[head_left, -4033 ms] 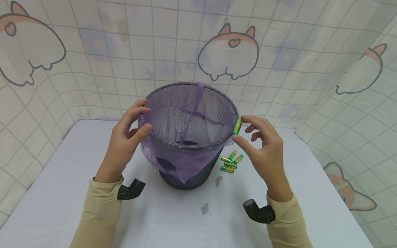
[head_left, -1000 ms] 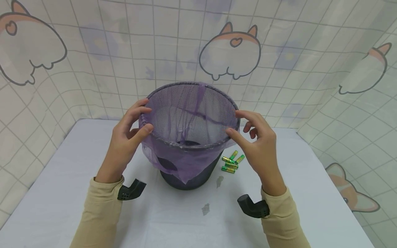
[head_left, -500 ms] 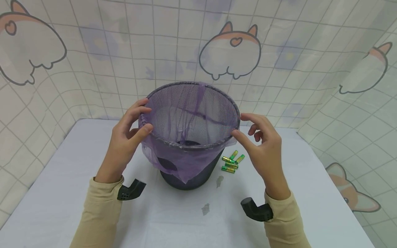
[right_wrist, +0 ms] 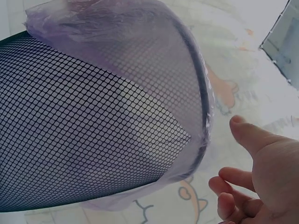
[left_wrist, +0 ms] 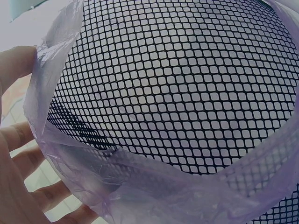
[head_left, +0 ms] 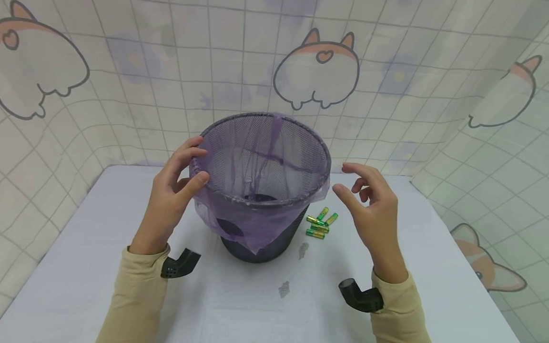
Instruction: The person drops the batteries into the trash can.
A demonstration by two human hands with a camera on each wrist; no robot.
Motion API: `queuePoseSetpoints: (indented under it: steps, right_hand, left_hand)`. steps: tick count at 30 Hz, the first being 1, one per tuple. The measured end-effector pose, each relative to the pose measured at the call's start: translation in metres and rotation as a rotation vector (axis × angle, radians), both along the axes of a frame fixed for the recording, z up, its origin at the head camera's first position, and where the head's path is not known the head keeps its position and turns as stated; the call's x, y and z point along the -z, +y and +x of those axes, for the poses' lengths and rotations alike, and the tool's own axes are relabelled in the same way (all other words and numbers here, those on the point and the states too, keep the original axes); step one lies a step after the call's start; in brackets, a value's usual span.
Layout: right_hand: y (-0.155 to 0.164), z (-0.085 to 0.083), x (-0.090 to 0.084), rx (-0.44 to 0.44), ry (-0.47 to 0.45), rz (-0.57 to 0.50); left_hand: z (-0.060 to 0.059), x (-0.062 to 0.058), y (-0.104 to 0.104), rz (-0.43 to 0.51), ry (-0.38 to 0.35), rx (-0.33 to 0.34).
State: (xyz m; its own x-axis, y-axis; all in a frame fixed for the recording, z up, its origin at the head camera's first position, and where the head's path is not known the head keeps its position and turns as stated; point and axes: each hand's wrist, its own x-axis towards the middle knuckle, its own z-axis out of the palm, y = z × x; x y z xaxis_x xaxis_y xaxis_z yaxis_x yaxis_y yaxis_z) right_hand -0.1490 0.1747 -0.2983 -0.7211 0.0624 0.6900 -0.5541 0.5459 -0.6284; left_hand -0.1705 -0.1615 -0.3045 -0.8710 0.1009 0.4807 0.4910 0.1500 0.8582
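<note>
Right hand [head_left: 374, 209] pulled back from rim since half second ago, now just right of it, not touching; grip spread, fingers loosely curved, holding nothing. Left hand [head_left: 173, 193] unchanged: grip pinching thin translucent purple plastic liner bag [head_left: 240, 221] against left rim of round tapered black metal mesh wastebasket [head_left: 266, 247]. Basket stands mid white surface [head_left: 86, 267], bag crinkled, draped over near side. Small green-gold cylindrical batteries [head_left: 320, 224] clustered on surface right of basket base, below right hand.
</note>
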Motion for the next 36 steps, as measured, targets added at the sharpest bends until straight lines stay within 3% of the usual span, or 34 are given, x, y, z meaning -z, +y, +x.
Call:
queuePoseSetpoints:
  steps: [24, 36]
  right_hand:
    - [0.014, -0.002, 0.021, 0.046, -0.022, 0.0]
    - [0.024, -0.003, 0.03, 0.081, -0.089, -0.004]
  left_hand:
    - [0.002, 0.001, -0.001, 0.006, -0.011, 0.004]
    - [0.002, 0.0, 0.0, 0.009, -0.004, 0.008]
